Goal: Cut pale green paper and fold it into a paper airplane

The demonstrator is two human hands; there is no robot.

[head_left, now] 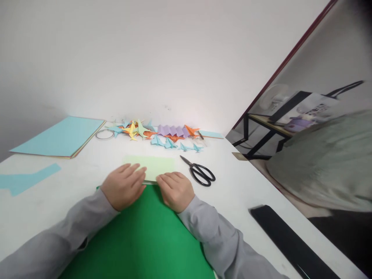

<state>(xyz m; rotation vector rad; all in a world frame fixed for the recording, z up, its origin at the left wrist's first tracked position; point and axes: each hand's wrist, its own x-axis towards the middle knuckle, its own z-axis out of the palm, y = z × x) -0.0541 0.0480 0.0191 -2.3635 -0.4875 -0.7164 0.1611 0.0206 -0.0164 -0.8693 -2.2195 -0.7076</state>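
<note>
A light green sheet of paper (159,166) lies at the far edge of a large green sheet (139,236), with its near edge toward me. My left hand (123,186) grips its near left part, fingers over the top and thumb low at the edge. With curled fingers, my right hand (176,190) pinches the near right edge. Part of the paper is hidden beneath both hands. Just right of the paper are black-handled scissors (200,171), touched by neither hand.
Folded paper figures (139,130) and a purple pleated paper (173,131) line the wall. Coloured sheets (61,135) and a blue scrap (29,179) lie left, near a wire ring (105,134). A long black object (287,236) lies right. Beyond the table edge, a person's clothed body (325,162) shows.
</note>
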